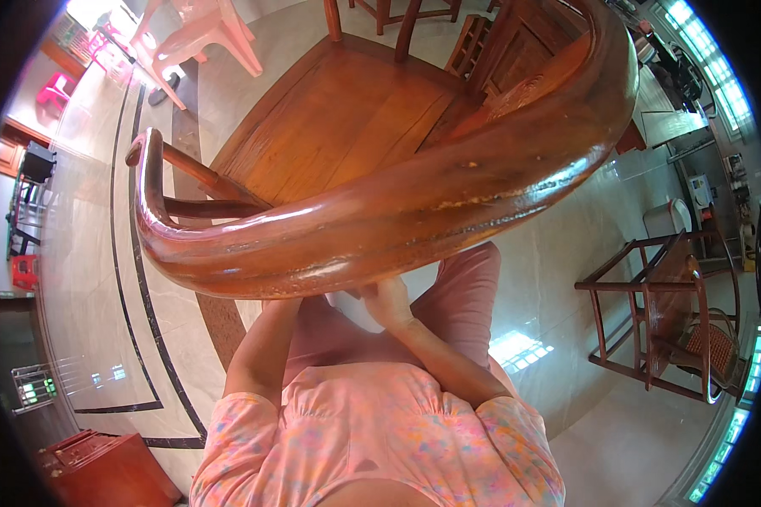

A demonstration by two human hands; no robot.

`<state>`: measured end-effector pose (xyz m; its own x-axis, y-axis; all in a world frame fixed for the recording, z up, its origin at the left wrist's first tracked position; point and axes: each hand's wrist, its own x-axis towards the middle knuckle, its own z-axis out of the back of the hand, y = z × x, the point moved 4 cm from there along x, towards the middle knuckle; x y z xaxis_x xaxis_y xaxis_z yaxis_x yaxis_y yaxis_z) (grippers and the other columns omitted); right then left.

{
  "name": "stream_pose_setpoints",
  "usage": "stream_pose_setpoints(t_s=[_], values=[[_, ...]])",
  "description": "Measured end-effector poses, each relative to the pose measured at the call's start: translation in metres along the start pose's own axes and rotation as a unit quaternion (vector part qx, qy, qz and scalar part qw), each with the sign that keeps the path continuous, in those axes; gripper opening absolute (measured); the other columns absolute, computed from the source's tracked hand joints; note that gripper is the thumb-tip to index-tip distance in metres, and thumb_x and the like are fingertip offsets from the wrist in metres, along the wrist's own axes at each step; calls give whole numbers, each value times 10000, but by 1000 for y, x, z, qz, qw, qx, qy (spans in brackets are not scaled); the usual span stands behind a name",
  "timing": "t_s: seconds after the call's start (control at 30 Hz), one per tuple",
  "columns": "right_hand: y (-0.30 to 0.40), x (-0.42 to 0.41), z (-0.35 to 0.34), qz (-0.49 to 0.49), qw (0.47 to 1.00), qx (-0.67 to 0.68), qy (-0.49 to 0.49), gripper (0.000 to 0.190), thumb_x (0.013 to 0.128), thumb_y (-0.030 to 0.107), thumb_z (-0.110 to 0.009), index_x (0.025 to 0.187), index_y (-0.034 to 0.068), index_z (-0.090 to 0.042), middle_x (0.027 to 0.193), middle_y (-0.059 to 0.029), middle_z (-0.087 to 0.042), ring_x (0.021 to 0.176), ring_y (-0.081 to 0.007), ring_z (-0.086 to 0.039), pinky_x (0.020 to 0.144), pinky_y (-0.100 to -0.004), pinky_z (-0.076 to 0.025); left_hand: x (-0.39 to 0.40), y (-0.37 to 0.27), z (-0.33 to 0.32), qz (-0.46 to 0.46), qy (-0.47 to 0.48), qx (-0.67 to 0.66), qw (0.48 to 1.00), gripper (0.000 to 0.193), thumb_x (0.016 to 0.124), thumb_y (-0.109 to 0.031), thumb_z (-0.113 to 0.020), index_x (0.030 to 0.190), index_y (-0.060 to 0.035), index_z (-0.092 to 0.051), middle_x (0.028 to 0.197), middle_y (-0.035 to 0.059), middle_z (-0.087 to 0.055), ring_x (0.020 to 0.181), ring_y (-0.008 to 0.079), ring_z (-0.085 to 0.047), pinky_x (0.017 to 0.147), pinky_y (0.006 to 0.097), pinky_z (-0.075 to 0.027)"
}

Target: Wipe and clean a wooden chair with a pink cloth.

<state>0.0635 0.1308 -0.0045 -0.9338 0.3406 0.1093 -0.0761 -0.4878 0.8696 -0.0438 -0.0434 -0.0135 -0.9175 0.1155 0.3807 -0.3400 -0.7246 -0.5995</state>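
Observation:
A glossy brown wooden armchair (336, 120) fills the space before me, its curved arm-and-back rail (380, 215) passing over my lap. My left forearm goes up behind this rail, which hides the left hand. My right hand (385, 304) is partly visible just below the rail's lower edge, fingers bent and their tips hidden. Whether it grips anything cannot be made out. Something pale (355, 310) shows beside it, between my legs in pink trousers (463, 291).
A second wooden armchair (666, 310) lies to the right, near a grey bin (669, 217). A pink plastic chair (196, 38) stands at upper left. A red-brown wooden box-like piece (114, 469) is at lower left. The tiled floor (95, 266) has dark inlaid lines.

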Motion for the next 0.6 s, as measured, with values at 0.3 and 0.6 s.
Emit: stream_pose_setpoints(t_s=[0.3, 0.6], values=[[-38, 61, 33, 60, 970, -148, -183, 304, 637, 121, -701, 910, 58, -583, 920, -193, -484, 883, -377, -481, 772, -436, -407, 15, -22, -19, -7, -14, 21, 1000, 299, 766, -212, -570, 1000, -28, -540, 1016, 153, -548, 941, 314, -504, 805, 411, -399], [-41, 45, 22, 25, 991, -86, -101, 369, 691, 166, -680, 1005, 4, -573, 948, -230, -461, 880, -386, -476, 774, -446, -403, 12, -28, -23, -2, -30, 23, 999, 293, 765, -203, -568, 997, -25, -538, 1015, 154, -546, 939, 316, -502, 805, 412, -397]])
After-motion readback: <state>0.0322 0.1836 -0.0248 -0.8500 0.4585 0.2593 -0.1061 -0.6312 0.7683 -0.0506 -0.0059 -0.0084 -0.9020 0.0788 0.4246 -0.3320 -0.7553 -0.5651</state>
